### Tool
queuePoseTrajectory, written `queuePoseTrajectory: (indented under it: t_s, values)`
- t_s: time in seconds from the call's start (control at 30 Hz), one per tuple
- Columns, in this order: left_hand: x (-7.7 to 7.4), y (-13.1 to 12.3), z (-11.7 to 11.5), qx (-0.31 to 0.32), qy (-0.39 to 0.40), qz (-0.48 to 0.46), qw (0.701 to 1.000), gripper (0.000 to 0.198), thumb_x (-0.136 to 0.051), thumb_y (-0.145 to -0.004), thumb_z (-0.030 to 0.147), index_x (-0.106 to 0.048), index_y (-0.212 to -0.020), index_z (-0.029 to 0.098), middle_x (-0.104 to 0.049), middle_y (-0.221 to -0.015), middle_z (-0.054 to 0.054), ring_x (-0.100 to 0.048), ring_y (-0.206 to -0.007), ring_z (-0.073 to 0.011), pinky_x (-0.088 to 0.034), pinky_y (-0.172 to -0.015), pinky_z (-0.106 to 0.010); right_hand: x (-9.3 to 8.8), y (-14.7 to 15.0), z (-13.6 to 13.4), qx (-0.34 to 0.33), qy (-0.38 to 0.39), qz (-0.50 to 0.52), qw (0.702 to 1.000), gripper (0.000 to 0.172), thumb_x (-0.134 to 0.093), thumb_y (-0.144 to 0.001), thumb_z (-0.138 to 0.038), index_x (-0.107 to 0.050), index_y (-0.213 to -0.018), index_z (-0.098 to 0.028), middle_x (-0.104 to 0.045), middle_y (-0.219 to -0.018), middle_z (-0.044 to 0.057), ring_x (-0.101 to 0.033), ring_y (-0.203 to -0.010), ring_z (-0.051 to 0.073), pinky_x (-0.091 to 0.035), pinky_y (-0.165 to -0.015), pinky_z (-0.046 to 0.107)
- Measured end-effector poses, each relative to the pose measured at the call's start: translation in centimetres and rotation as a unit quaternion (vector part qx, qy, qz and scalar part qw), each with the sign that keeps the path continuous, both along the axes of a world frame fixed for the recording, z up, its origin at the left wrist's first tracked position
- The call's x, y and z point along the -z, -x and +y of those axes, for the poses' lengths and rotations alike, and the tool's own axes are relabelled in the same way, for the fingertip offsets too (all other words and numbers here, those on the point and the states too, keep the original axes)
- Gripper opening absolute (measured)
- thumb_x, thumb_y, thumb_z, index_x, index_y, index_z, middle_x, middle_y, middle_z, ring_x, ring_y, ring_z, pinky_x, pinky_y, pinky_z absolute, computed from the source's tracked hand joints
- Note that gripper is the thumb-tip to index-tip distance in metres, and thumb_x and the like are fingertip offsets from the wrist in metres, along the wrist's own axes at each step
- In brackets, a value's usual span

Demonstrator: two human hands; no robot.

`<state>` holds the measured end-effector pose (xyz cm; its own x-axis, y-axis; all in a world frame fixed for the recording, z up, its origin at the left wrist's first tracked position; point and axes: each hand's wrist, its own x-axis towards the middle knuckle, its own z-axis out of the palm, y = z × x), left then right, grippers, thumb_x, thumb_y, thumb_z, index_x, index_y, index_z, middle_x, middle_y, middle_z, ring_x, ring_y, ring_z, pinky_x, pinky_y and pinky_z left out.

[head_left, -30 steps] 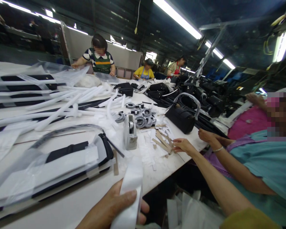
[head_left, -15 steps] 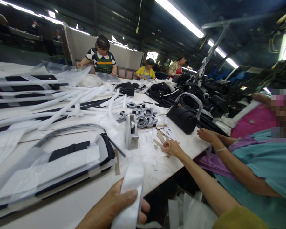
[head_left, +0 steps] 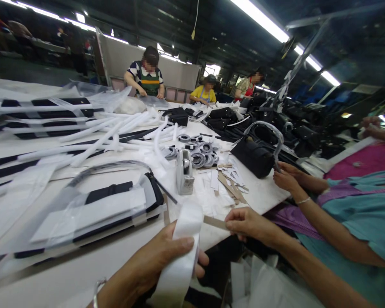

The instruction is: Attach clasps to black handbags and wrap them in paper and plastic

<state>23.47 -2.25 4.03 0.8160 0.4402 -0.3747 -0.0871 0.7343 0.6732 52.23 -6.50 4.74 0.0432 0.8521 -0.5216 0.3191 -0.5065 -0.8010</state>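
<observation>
the brown strip (head_left: 214,222), pinched in the right hand (head_left: 252,224), moves off the scraps (head_left: 231,188) to three o'clock of the white band (head_left: 186,220) the left hand (head_left: 158,256) grasps; both now nearly meet.

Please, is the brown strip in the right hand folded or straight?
Straight where visible: the brown strip runs without a bend from the right hand toward the white band. Its gripped end is hidden.
</observation>
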Motion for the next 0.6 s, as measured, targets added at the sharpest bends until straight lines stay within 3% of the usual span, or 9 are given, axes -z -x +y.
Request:
queuePoseTrajectory:
  t_s: [0.13, 0.23, 0.43, 0.6]
  values:
    - [-1.3, -1.0, 0.2, 0.030, -0.038, -0.019, 0.999, 0.058, -0.076, -0.074, 0.040, -0.054, -0.119, 0.011, -0.072, -0.090, -0.017, -0.068, -0.067, -0.0203, -0.052, -0.058, -0.024, 2.9, 6.6, -2.0, 0.024, -0.008, 0.176, 0.984, 0.035, -0.080, -0.066, -0.043, -0.067, -0.081, -0.014, -0.062, -0.064, 0.000, -0.047, -0.046, 0.008, -0.034, -0.046, 0.020]
    - [-1.4, -1.3, 0.2, 0.053, -0.047, -0.022, 0.997, 0.057, -0.074, -0.076, 0.040, -0.054, -0.121, 0.012, -0.072, -0.088, -0.015, -0.068, -0.070, -0.0209, -0.053, -0.061, -0.026, 4.1, 9.1, -2.3, 0.032, -0.025, 0.284, 0.958, 0.025, -0.079, -0.068, -0.033, -0.069, -0.075, -0.011, -0.059, -0.059, 0.000, -0.044, -0.047, 0.006, -0.032, -0.048, 0.020]
    - [-0.8, -1.1, -0.1, 0.071, -0.069, 0.007, 0.995, 0.057, -0.073, -0.077, 0.041, -0.052, -0.121, 0.013, -0.070, -0.086, -0.012, -0.068, -0.069, -0.0211, -0.053, -0.064, -0.029, 3.9, 9.4, -1.9, 0.122, -0.036, 0.331, 0.935, 0.026, -0.083, -0.060, -0.023, -0.070, -0.081, -0.011, -0.062, -0.067, 0.001, -0.046, -0.050, 0.007, -0.034, -0.049, 0.020]
    - [-0.1, -1.1, 0.1, 0.080, -0.102, 0.001, 0.992, 0.051, -0.069, -0.080, 0.041, -0.055, -0.119, 0.013, -0.070, -0.086, -0.012, -0.068, -0.072, -0.0223, -0.052, -0.064, -0.029, 3.5, 9.9, -2.5, 0.074, -0.046, 0.357, 0.930, 0.019, -0.074, -0.069, -0.017, -0.070, -0.086, -0.010, -0.060, -0.059, 0.001, -0.050, -0.049, 0.009, -0.033, -0.049, 0.020]
